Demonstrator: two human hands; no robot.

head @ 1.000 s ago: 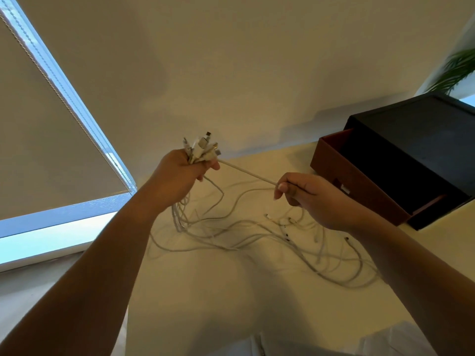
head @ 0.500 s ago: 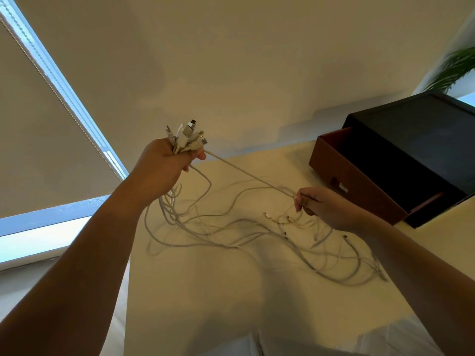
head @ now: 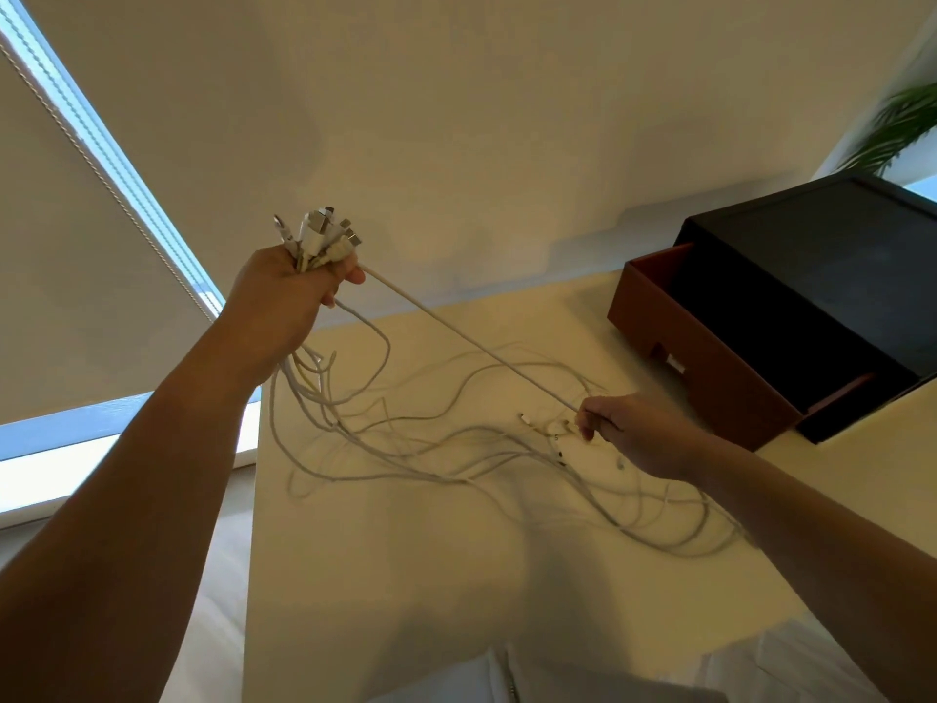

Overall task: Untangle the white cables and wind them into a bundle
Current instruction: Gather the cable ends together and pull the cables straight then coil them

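Several white cables [head: 436, 449] trail in loose tangled loops across the cream table [head: 405, 575]. My left hand [head: 284, 301] is raised above the table's left side and grips a bunch of their plug ends [head: 324, 235], which stick up out of my fist. One cable [head: 471, 342] runs taut from that fist down and right to my right hand [head: 634, 433], which pinches it between fingertips low over the table. A few loose plug ends [head: 552, 433] lie just left of my right hand.
A black box with a brown drawer [head: 710, 357] pulled open stands at the table's back right. A green plant [head: 897, 129] shows at the far right. A window with a roller blind [head: 101, 159] lies to the left, beyond the table's left edge.
My left hand has lifted up and left with the plug bunch. My right hand has slid down and right along the one cable, which is now stretched longer and taut.
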